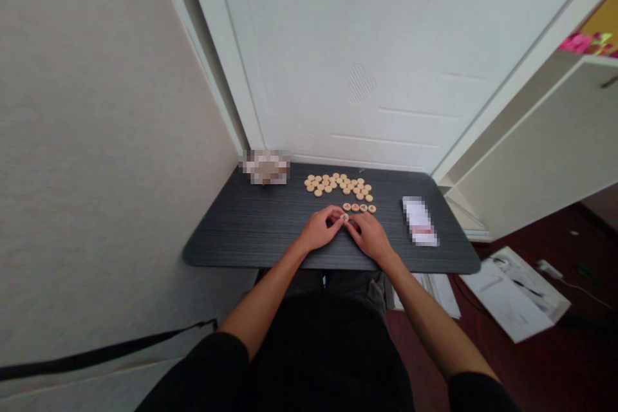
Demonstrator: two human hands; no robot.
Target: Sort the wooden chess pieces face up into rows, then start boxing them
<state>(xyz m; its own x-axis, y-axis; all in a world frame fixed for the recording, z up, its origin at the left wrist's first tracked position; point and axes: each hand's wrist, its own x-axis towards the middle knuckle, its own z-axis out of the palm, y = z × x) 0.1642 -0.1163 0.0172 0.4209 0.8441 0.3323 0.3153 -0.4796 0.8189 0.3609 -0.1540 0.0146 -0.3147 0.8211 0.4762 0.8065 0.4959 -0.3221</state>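
Between the fingertips of both hands is a round wooden Chinese chess piece (344, 217) with a dark mark on top. My left hand (320, 228) pinches it from the left, and my right hand (367, 233) has its fingertips on the right side. Just beyond my fingers lies a short row of Chinese chess pieces (355, 207), some marked red and some dark. Farther back, a loose scatter of plain-looking wooden pieces (337, 181) spreads over the table; no marks can be made out on them.
The dark table (251, 232) stands against a white door (338, 45). A blurred-out package (265, 167) sits at its back left corner, and a blurred white and red item (420, 222) lies on the right. An open white box (519, 293) is on the floor.
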